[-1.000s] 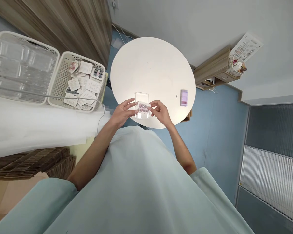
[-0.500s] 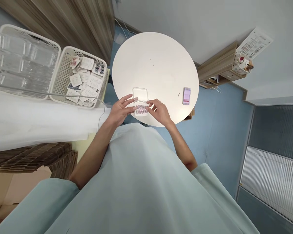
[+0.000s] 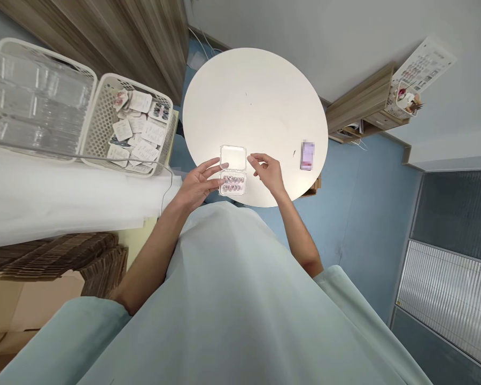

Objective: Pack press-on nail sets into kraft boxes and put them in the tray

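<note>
A hinged clear plastic case (image 3: 233,151) lies unfolded at the near edge of the round white table. Its lower half holds a card with two rows of small shiny pink pieces that look like press-on nails (image 3: 233,187). My left hand (image 3: 200,184) grips the case from the left, thumb over the lower half and fingers at the lid. Just right of the lid is my right hand (image 3: 268,171), fingers bent and thumb apart from the index finger. Nothing shows in it; whether a fingertip touches the lid I cannot tell.
At left, a white basket (image 3: 92,118) holds several small cards, some with dark nails. Beside it another basket (image 3: 88,72) contains stacked clear plastic cases. A phone-like purple object (image 3: 307,156) lies on the round table (image 3: 256,91) at right. Flattened cardboard (image 3: 60,256) is stacked lower left.
My right hand has moved from the lower half of the case up and right, beside the lid. The case has shifted slightly right and nearer me; my left hand stays at its left side.
</note>
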`<state>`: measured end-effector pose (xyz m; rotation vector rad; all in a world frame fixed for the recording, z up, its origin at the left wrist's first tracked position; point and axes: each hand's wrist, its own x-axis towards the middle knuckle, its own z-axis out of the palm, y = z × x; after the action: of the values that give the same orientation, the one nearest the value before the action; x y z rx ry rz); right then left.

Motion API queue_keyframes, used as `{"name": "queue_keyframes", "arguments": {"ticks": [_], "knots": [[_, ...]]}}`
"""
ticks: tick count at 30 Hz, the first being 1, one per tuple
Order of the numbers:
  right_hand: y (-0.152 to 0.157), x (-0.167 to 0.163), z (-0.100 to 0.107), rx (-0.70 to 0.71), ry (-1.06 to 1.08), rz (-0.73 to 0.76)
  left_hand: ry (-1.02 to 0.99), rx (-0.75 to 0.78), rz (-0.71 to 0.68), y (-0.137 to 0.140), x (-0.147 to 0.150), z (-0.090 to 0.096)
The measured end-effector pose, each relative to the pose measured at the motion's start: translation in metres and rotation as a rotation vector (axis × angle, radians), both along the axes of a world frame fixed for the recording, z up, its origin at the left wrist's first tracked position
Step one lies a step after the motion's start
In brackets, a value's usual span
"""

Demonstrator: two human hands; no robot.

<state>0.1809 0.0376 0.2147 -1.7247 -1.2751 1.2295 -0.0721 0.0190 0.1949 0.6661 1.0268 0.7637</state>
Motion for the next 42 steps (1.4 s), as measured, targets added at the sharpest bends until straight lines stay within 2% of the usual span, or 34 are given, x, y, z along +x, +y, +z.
{"name": "queue_keyframes", "arguments": {"ticks": [3, 7, 13, 17, 24, 27, 33, 42], "knots": [[0.010, 0.001, -0.009, -0.073, 0.093, 0.037, -0.026, -0.022, -0.012, -0.003, 0.001, 0.000], [0.017, -0.003, -0.018, -0.054, 0.112, 0.044, -0.017, -0.045, -0.019, -0.007, 0.004, 0.001], [0.020, -0.004, -0.013, 0.021, 0.090, 0.100, 0.005, -0.088, 0.027, -0.012, 0.008, 0.000], [0.018, -0.002, -0.011, 0.043, 0.057, 0.118, 0.037, -0.065, 0.046, -0.013, 0.010, -0.002], [0.020, 0.009, -0.023, -0.028, 0.012, 0.063, 0.044, -0.039, -0.015, -0.009, 0.016, 0.004], [0.019, 0.012, -0.018, -0.025, 0.053, 0.083, 0.023, -0.062, -0.054, -0.010, 0.019, 0.008], [0.006, 0.012, 0.006, 0.041, 0.055, 0.072, 0.020, -0.088, -0.074, -0.012, 0.024, 0.012], [-0.041, 0.018, 0.036, 0.126, 0.026, 0.141, 0.002, -0.027, -0.032, -0.007, 0.028, 0.004]]}}
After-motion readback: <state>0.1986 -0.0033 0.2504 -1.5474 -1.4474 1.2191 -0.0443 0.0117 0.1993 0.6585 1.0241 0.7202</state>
